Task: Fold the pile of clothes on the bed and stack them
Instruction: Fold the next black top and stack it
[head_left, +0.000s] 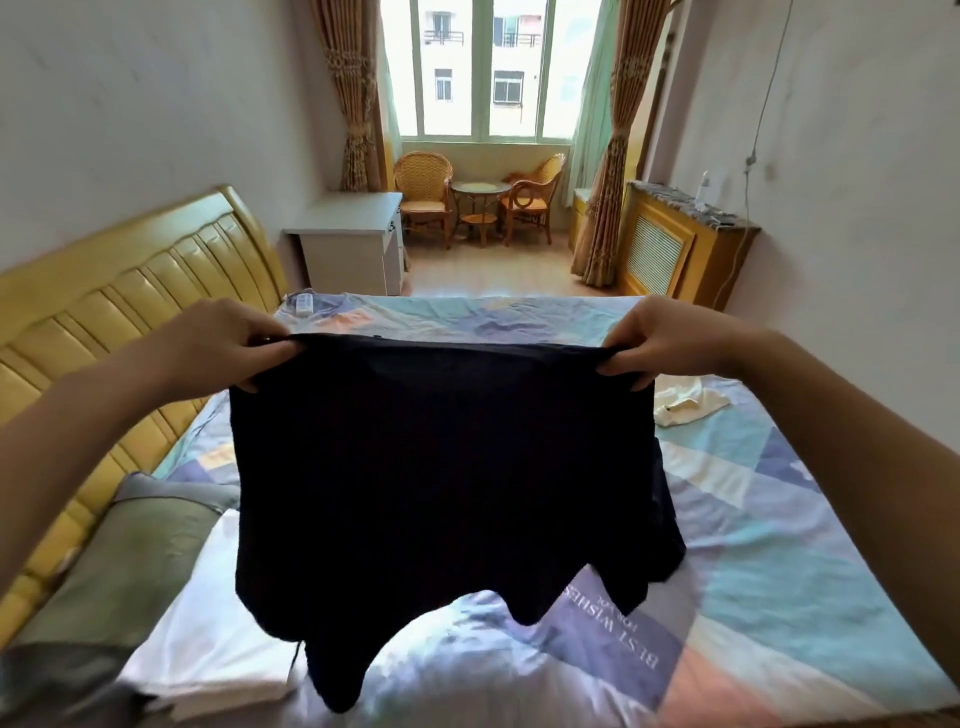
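The person holds a dark navy garment (441, 467) up in the air above the bed (753, 545), probably to spread it flat and find its edges before folding. The left hand (218, 338) pinches the top edge at its ten o'clock corner, fingers curled over the cloth; the right hand (654, 338) pinches the opposite corner at two o'clock in the same manner. The hands are well apart, so the top edge is stretched nearly straight between them, and the rest hangs down toward six o'clock, its uneven lower hem dangling just above the patterned bedsheet. What kind of garment it is cannot be told for sure.

At eight o'clock from the garment, a folded white cloth (208, 639) lies on the bed, perhaps the start of the stack, beside a grey-green pillow (119, 561). At three o'clock, near the right forearm, a cream garment (685, 402) lies crumpled and appears still unfolded. A yellow padded headboard (130, 312) runs along the bed at nine o'clock.
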